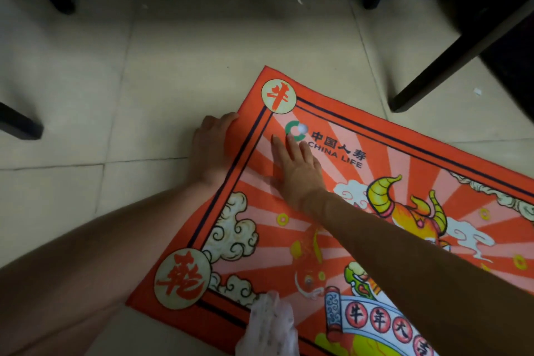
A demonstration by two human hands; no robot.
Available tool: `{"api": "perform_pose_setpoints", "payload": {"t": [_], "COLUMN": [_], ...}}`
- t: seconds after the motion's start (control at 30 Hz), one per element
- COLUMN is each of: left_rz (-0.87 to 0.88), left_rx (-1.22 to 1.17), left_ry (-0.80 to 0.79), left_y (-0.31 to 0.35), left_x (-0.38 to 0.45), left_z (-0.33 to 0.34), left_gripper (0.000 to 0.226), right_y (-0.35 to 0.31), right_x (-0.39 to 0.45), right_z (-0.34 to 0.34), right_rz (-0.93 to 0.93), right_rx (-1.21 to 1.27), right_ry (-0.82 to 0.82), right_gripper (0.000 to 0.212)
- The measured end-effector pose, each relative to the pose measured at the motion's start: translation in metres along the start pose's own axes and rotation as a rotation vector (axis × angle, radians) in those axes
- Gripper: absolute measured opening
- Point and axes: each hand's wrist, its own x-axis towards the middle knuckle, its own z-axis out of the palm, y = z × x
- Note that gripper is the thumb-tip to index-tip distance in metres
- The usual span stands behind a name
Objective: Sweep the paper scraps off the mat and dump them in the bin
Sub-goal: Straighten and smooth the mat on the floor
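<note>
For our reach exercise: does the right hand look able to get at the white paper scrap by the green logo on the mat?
Probably yes. The right hand lies flat on the mat, fingertips just short of the paper scrap, with only bare mat between them.

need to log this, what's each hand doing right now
Left hand: grips the mat at its edge.
Right hand: open, flat on the mat, fingertips beside a paper scrap.
</note>
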Motion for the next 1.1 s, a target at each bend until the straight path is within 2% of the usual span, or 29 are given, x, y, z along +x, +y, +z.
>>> {"api": "perform_pose_setpoints", "payload": {"t": [0.53, 0.63, 0.8, 1.1], "left_rz": [-0.096, -0.147, -0.217, -0.296], "left_rx": [0.069, 0.133, 0.192, 0.197], "left_ry": [0.186, 0.206, 0.234, 0.24], "left_y": [-0.096, -0.119, -0.149, -0.163], "left_x": [-0.05, -0.056, -0.077, -0.108], "left_z": [-0.089, -0.099, -0.112, -0.129], "left_gripper": [0.063, 0.048, 0.046, 0.048], "right_y": [-0.106, -0.126, -0.155, -0.185], "right_x": [0.014, 0.017, 0.017, 0.002], "right_z": [0.037, 0.043, 0.056, 0.071], "right_rz": [-0.199, -0.253, -0.316, -0.354], "right_rx": [-0.065, -0.098, -0.121, -0.17], "right_ry": [-0.101, -0.123, -0.13, -0.173], "right_gripper": [0.085, 0.087, 0.084, 0.085]}}
